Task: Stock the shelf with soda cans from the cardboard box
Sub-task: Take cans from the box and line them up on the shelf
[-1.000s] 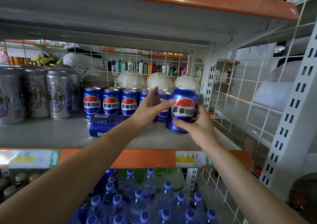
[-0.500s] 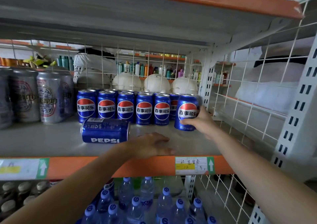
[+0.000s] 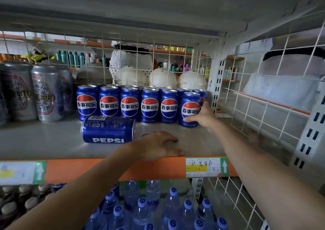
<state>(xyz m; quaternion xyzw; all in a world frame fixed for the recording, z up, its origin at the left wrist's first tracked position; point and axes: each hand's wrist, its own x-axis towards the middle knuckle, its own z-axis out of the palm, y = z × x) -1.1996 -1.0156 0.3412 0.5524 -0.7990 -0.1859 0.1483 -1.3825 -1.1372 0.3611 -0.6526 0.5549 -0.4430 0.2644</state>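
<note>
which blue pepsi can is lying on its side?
The can showing "PEPSI" in Latin letters, alone in front of the row, just left of the left hand. All the other blue cans stand upright, including the one the right hand touches.

You face a metal shelving bay (image 3: 52,141) with a grey deck and an orange front lip carrying paper price labels (image 3: 205,167) with green arrows. The grey underside of the next shelf (image 3: 140,6) hangs overhead in dim light. White wire mesh (image 3: 263,106) closes the back and right side, fixed to a slotted white upright (image 3: 217,81). Through the mesh you see brighter aisles with orange-edged shelves (image 3: 168,51) of small bottles.
</note>
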